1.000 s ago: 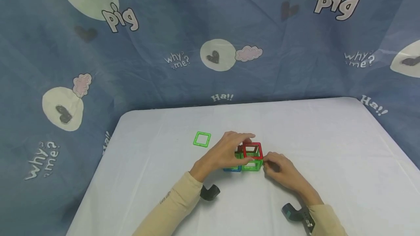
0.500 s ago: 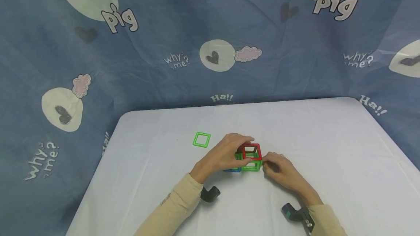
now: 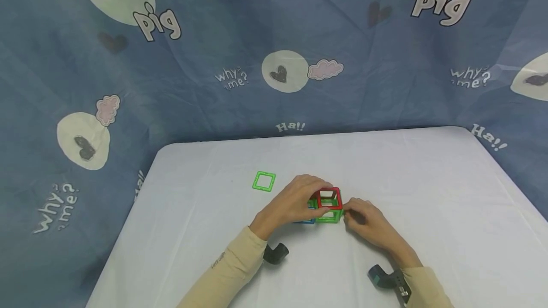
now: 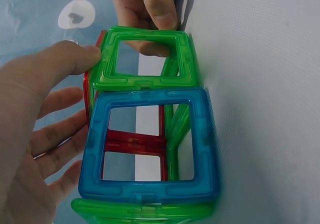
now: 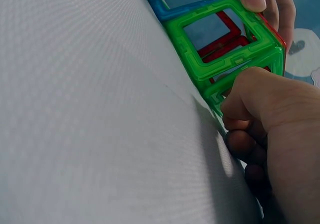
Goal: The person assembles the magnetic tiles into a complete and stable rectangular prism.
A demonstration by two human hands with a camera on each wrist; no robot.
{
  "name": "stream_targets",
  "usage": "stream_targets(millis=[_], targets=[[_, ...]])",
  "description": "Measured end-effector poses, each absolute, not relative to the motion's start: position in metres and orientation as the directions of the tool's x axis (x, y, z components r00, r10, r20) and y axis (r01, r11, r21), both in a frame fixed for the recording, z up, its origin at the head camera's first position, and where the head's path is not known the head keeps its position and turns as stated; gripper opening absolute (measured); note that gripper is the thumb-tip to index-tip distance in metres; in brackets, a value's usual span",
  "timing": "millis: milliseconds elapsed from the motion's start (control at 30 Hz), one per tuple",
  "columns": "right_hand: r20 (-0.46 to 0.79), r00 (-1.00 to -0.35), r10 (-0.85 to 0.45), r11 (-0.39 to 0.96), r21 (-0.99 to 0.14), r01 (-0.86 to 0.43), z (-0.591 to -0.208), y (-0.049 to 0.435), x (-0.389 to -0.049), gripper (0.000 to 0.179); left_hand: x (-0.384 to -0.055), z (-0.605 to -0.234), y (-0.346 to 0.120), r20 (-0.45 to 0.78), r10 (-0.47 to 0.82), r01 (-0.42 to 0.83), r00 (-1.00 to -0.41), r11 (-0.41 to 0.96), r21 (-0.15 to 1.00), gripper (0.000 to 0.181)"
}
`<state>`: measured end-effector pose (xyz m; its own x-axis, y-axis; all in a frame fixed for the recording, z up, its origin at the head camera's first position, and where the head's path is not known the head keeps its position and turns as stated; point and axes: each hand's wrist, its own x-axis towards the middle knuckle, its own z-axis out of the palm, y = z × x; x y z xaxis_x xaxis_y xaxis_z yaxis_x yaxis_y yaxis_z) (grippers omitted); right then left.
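Note:
Square magnetic tiles stand joined as a low box on the white table. In the head view my left hand (image 3: pixel 295 198) grips the red tile (image 3: pixel 340 197) on top, thumb at its front edge and fingers at the back. Below it is an upright green tile (image 3: pixel 328 221), beside a blue tile (image 4: pixel 150 190) that shows fully in the left wrist view. Another green tile (image 4: pixel 145 199) stands at the blue one's near edge. My right hand (image 3: pixel 370 222), fingers curled, pinches the green side tile (image 5: pixel 260 66) at the box's right end; its fingertips are partly hidden.
A loose green square tile (image 3: pixel 261 189) lies flat on the white table (image 3: pixel 192 232), left of and behind the box. Dark wrist-worn devices (image 3: pixel 276 254) sit under both forearms. A blue printed curtain (image 3: pixel 180 94) hangs behind the table.
The left hand and red tile have come down slightly onto the box. The right hand stays almost still at the box's right end.

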<state>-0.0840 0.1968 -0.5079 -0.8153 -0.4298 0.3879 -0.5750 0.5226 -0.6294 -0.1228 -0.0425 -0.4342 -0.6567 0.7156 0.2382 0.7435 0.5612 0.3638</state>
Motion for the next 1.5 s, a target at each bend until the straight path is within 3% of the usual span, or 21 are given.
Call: stream_targets(millis=[400, 800, 1233, 1500], targets=[[0.416, -0.8, -0.432, 0.51, -0.619, -0.597, -0.511, 0.198, -0.085, 0.028, -0.123, -0.434, -0.045, 0.243, 0.724, 0.752, -0.645, 0.545, 0.371, 0.048], [0.39, -0.819, -0.421, 0.533, -0.625, -0.571, -0.51, 0.197, -0.084, 0.027, -0.128, -0.438, -0.07, 0.198, 0.629, 0.631, -0.752, 0.599, 0.493, 0.04], [0.36, -0.835, -0.415, 0.541, -0.64, -0.545, -0.508, 0.194, -0.083, 0.026, -0.148, -0.44, -0.129, 0.235, 0.414, 0.471, -0.88, 0.686, 0.555, 0.032], [0.35, -0.841, -0.412, 0.55, -0.641, -0.536, -0.509, 0.196, -0.083, 0.026, -0.157, -0.454, -0.158, 0.19, 0.356, 0.397, -0.915, 0.707, 0.586, 0.039]])
